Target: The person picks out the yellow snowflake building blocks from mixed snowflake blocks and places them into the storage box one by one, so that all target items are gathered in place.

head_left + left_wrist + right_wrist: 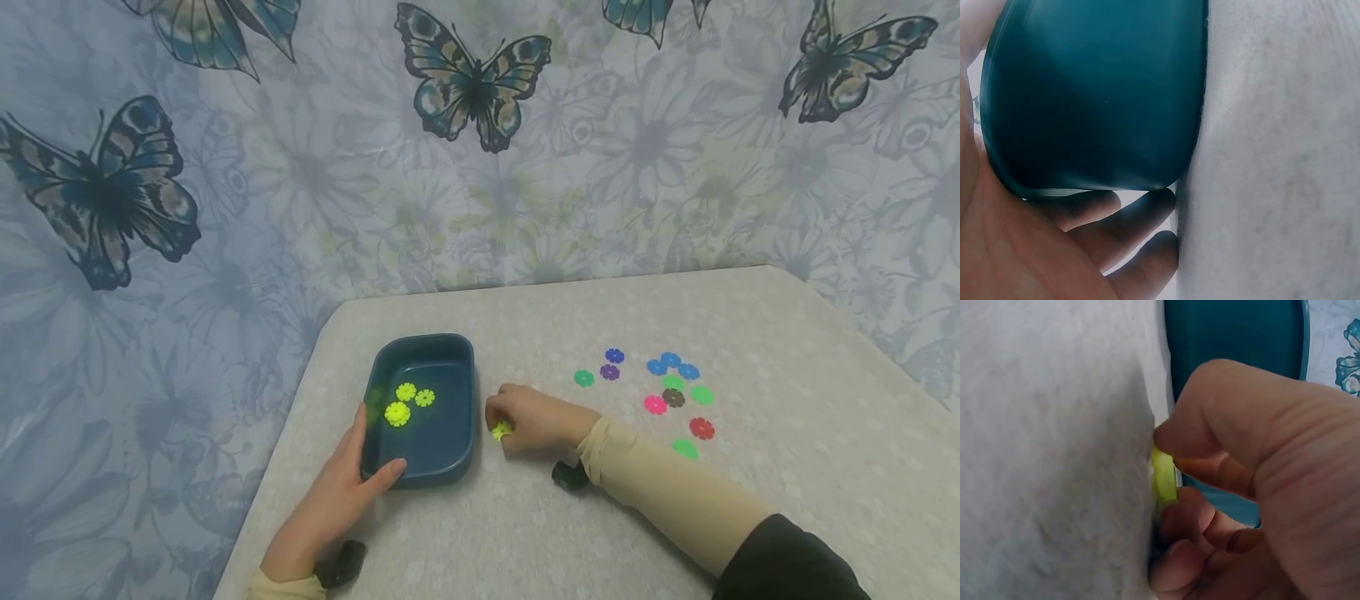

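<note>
A dark teal plastic tray [444, 446] stands on the left of the table, with several yellow flower-shaped discs [397, 413] inside. My left hand [333, 496] holds its near left corner, thumb over the rim and fingers along the outer wall. In the left wrist view those fingers curl beside the tray's wall [1097, 100]. Just right of the tray, my right hand [542, 421] pinches another yellow disc [502, 431] down at the tabletop. The right wrist view shows this yellow disc [1164, 476] on edge between thumb and fingertips, close against the cloth.
Loose flower-shaped discs lie spread to the right: purple [610, 372], blue [670, 360], green [702, 395], pink [655, 405], brown [673, 398] and red [702, 428]. A light patterned cloth [525, 533] covers the table. Behind its far edge hangs a butterfly-print backdrop [480, 200].
</note>
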Action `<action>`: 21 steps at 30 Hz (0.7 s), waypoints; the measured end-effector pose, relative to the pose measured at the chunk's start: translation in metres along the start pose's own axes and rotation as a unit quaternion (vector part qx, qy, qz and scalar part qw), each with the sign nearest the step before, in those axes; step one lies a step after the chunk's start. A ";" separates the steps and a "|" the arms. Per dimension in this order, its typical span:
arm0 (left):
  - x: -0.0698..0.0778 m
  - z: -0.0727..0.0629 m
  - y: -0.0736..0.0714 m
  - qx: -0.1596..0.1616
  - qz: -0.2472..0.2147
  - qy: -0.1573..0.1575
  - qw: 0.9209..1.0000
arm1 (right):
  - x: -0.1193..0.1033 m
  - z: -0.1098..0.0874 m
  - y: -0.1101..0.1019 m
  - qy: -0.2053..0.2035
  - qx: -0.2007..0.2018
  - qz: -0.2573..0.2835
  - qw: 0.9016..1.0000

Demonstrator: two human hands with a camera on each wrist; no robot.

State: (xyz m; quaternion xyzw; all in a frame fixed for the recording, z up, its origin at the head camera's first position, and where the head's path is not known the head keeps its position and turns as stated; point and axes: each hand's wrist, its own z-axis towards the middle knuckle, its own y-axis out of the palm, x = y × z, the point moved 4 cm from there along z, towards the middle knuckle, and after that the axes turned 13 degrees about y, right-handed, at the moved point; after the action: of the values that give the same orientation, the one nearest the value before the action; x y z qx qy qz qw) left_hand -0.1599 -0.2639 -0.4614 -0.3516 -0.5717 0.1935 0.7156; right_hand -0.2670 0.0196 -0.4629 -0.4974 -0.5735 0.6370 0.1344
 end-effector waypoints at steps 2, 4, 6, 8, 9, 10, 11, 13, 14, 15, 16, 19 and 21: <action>0.000 0.000 0.001 0.000 -0.001 0.000 1.000 | 0.000 -0.001 0.000 0.000 -0.004 -0.001 1.000; 0.000 -0.001 0.001 0.000 -0.004 0.001 1.000 | 0.001 -0.001 0.000 -0.001 -0.001 -0.003 1.000; 0.000 -0.001 0.002 0.001 -0.005 0.003 1.000 | 0.001 -0.001 0.000 -0.001 0.002 -0.006 1.000; 0.000 -0.001 0.002 0.002 -0.006 0.004 1.000 | 0.000 -0.002 -0.001 0.000 0.004 -0.011 1.000; 0.000 -0.001 0.002 0.002 -0.005 0.004 1.000 | 0.000 -0.003 -0.001 -0.002 0.005 -0.015 1.000; 0.000 -0.001 0.002 0.003 -0.005 0.005 1.000 | -0.001 -0.004 -0.002 -0.003 0.005 -0.019 1.000; 0.000 -0.001 0.002 0.003 -0.004 0.005 1.000 | -0.002 -0.005 -0.003 -0.004 0.005 -0.020 1.000; 0.001 0.000 0.001 0.003 -0.003 0.003 1.000 | -0.003 -0.005 -0.004 -0.010 0.007 -0.026 1.000; 0.001 0.000 0.001 0.003 -0.002 0.003 1.000 | -0.003 -0.006 -0.004 -0.014 0.010 -0.028 0.999; 0.001 0.000 0.001 0.004 0.000 0.003 1.000 | -0.004 -0.006 -0.004 -0.018 0.013 -0.029 0.999; 0.001 0.000 0.000 0.004 0.000 0.003 1.000 | -0.004 -0.006 -0.004 -0.019 0.016 -0.030 0.999; 0.001 0.001 0.000 0.003 0.003 0.004 1.000 | -0.003 -0.007 -0.003 -0.017 0.023 -0.029 0.999; 0.001 0.000 0.001 0.003 0.001 0.004 1.000 | -0.003 -0.008 -0.003 -0.014 0.023 -0.026 0.999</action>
State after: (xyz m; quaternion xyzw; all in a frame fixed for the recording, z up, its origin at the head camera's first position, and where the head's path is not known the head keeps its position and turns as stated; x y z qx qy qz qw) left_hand -0.1601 -0.2630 -0.4614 -0.3513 -0.5676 0.1945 0.7188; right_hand -0.2606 0.0232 -0.4582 -0.4703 -0.5733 0.6530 0.1540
